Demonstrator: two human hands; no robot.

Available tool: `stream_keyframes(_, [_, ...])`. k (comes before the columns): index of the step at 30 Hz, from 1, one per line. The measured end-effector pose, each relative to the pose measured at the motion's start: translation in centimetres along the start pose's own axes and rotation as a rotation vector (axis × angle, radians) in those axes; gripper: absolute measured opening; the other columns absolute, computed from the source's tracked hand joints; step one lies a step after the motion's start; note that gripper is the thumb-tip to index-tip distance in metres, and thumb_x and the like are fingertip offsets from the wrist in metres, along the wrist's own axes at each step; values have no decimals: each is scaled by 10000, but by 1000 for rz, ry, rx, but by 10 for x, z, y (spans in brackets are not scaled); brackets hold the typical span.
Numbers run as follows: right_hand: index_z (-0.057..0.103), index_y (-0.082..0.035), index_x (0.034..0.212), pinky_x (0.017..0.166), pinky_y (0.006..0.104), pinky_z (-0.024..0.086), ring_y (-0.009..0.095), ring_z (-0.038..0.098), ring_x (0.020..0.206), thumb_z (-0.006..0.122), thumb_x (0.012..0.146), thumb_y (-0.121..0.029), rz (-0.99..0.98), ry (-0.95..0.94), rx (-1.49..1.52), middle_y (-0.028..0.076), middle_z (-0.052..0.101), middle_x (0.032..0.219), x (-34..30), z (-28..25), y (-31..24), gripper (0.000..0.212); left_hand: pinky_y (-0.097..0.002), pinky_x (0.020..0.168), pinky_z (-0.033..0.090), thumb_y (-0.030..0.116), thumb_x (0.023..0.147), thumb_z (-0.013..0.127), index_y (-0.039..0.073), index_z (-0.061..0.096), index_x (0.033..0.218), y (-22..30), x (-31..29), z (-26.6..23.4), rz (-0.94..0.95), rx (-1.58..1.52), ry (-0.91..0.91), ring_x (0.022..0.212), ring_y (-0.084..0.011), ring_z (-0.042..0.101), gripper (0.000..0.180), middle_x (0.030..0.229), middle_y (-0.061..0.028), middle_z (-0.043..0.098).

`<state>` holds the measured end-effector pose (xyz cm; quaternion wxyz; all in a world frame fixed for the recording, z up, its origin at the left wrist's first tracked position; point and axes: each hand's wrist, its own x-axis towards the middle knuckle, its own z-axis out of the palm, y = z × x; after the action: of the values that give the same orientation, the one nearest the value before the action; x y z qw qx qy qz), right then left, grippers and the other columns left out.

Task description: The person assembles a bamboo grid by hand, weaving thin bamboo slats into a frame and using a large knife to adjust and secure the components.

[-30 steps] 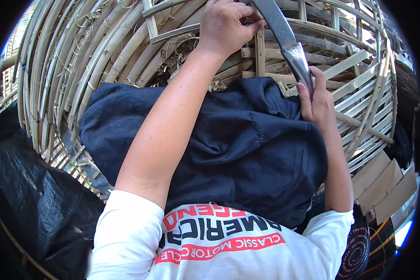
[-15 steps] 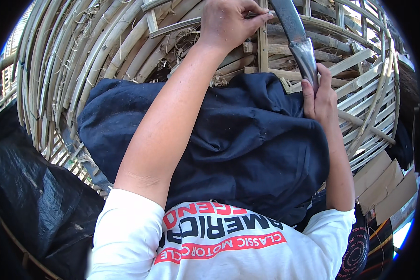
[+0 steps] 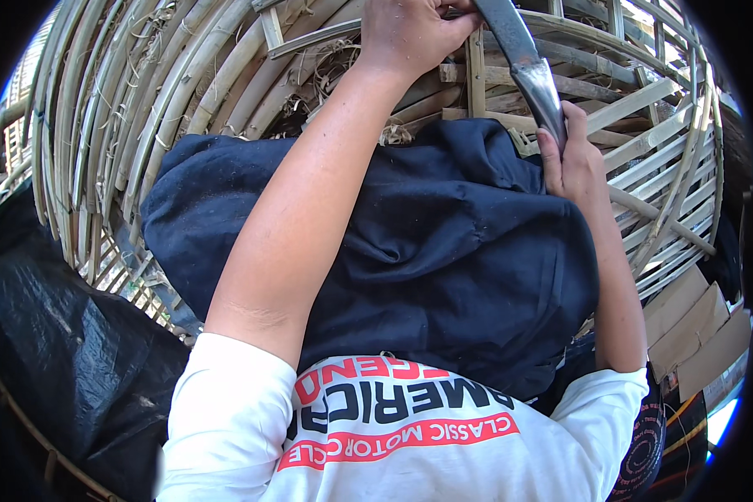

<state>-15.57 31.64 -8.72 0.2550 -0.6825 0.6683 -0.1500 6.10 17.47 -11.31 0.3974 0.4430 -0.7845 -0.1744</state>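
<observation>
My right hand (image 3: 573, 155) is wrapped round the shiny metal handle of a machete (image 3: 506, 33), its dark blade running up and left past the upper edge of the picture. At the top centre my left hand (image 3: 414, 38) is closed, thumb against fingers, right beside the blade. What those fingers pinch, if anything, is hidden by the hand and the picture's edge. Just under the left thumb stands a narrow bamboo strip (image 3: 475, 75). Dark blue cloth (image 3: 443, 226) covers my lap below both hands.
Long curved bamboo slats (image 3: 142, 100) fill the far left, with curled shavings (image 3: 297, 96) among them. Crossed bamboo strips (image 3: 657, 159) lie at the right. Black plastic sheeting (image 3: 67, 335) is at the lower left, folded cardboard (image 3: 694, 330) at the lower right.
The machete has shifted slightly left and up, its blade closer to my left hand. My left hand has turned a little, and its fingertips are now more hidden behind the blade.
</observation>
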Motion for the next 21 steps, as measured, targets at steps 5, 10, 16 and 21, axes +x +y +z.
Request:
stream_keyframes(5, [404, -60, 1277, 637, 507, 499, 489, 642, 750, 551, 976, -282, -1, 43, 20, 285, 641, 787, -1, 1, 7, 401, -406, 670, 457, 146, 690, 797, 53, 704, 689, 3, 0, 1, -44, -56, -6, 681, -275, 587, 131, 640, -71, 638])
stream_keyframes(10, [405, -72, 1286, 624, 511, 497, 486, 643, 728, 547, 979, -299, -94, 157, 64, 277, 642, 777, -6, -2, 2, 408, -386, 636, 465, 164, 702, 807, 54, 722, 707, 3, -1, 2, -54, -88, 2, 674, -266, 593, 139, 634, -88, 642])
stream_keyframes(16, [401, -83, 1284, 630, 515, 494, 487, 639, 734, 542, 980, -317, -24, 120, 46, 274, 645, 779, -1, 0, 1, 409, -385, 587, 464, 151, 701, 802, 47, 723, 693, 10, 0, -1, -139, -128, -25, 652, -262, 591, 132, 630, -85, 642])
stream_keyframes(21, [399, -75, 1276, 642, 506, 498, 486, 642, 749, 547, 979, -298, -24, 76, 44, 274, 648, 799, -6, 2, 1, 400, -385, 586, 475, 131, 697, 795, 43, 729, 706, 9, 3, 0, -123, -136, 6, 647, -267, 593, 110, 633, -95, 638])
